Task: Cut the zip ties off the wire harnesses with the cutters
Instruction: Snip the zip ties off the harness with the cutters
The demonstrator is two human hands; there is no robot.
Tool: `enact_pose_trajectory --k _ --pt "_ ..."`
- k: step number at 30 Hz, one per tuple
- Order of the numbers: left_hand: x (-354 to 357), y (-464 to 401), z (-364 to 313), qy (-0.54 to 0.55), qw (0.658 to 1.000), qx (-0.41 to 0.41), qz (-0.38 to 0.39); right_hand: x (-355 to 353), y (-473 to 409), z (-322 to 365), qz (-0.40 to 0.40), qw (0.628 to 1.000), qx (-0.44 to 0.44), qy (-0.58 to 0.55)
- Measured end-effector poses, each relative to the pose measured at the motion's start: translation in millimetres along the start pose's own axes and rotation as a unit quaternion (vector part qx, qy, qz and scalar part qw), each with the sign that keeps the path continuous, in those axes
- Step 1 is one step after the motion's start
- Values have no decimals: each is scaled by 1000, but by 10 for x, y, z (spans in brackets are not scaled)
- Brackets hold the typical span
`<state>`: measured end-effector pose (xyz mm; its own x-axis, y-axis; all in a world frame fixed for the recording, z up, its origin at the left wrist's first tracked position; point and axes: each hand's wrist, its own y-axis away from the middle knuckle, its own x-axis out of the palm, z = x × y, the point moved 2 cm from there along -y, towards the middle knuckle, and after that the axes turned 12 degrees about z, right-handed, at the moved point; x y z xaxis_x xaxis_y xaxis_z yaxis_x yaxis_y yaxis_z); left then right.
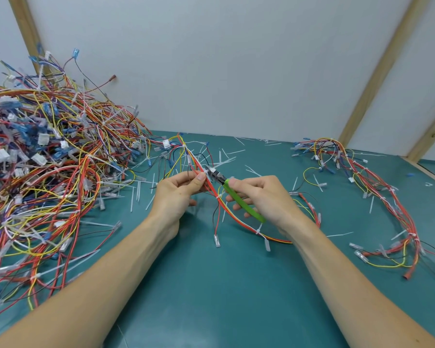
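At frame centre, the left hand is pinching a red-orange-yellow wire harness — white zip ties dotting it — while the right hand is gripping green-handled cutters.

A teal-topped bench carries everything here. On its left side lies a big tangled heap of wire harnesses in red, yellow, blue and white, with clear and blue connectors among them. At the far right lies a smaller looped bundle of harnesses. Between the two, short white cut zip-tie pieces are scattered over the bare surface, thickest toward the back wall.
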<state>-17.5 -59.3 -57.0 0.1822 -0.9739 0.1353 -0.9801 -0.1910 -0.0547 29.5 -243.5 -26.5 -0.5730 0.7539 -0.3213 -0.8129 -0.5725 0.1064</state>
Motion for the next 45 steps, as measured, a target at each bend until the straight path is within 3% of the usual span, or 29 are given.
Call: enact_pose_trajectory --k 37,45 --pt "25 22 21 15 1000 -3 -2 45 -6 4 -33 998 -24 54" --pt "-6 -7 37 26 1000 -11 -2 -4 -26 29 -115 987 -19 -114"
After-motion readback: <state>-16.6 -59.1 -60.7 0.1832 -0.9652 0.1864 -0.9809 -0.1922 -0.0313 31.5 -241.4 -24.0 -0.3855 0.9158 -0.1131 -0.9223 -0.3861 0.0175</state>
